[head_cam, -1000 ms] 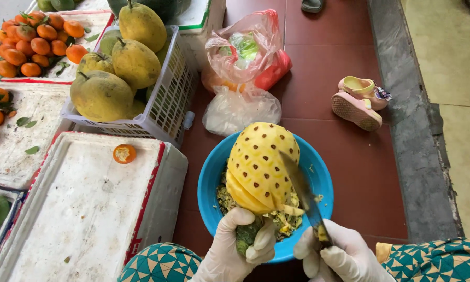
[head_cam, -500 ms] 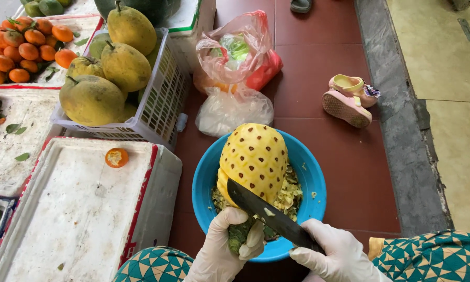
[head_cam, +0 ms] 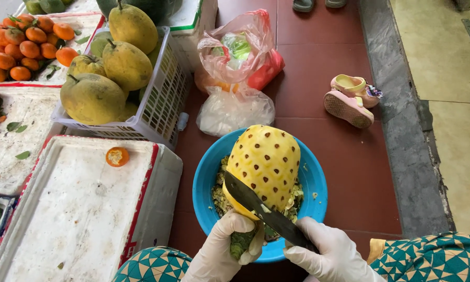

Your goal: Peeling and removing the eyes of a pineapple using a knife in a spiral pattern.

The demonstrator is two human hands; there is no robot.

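The pineapple (head_cam: 265, 164) is peeled and yellow with brown dots, and it stands up over a blue bowl (head_cam: 314, 180). The left hand (head_cam: 225, 245), in a white glove, has its fingers curled tight around the green stub at the bottom of the pineapple. The right hand (head_cam: 331, 253), also in a white glove, has its fingers closed around the handle of a knife (head_cam: 261, 209). The dark blade runs up and away from the right fingers, slanting across the low part of the pineapple, just above the left fingers. The blade touches the fruit there.

Under both hands, the bowl holds bits of green and yellow peel (head_cam: 222, 198). The bowl sits on a dark red floor (head_cam: 324, 62).

Just past the bowl, away from the fingers, lie some plastic bags (head_cam: 235, 78), clear, pink and red. Off to the right of them is a small pink shoe (head_cam: 350, 99).

To the left of the left hand is a white foam box (head_cam: 62, 209) with half an orange (head_cam: 117, 156) on its lid. Farther off, beyond the box, a white basket (head_cam: 159, 109) holds big yellow-green pomelos (head_cam: 91, 96). Far off to the left lie many small oranges (head_cam: 23, 49).

Near the hands, the person's knees show teal patterned cloth (head_cam: 428, 258).
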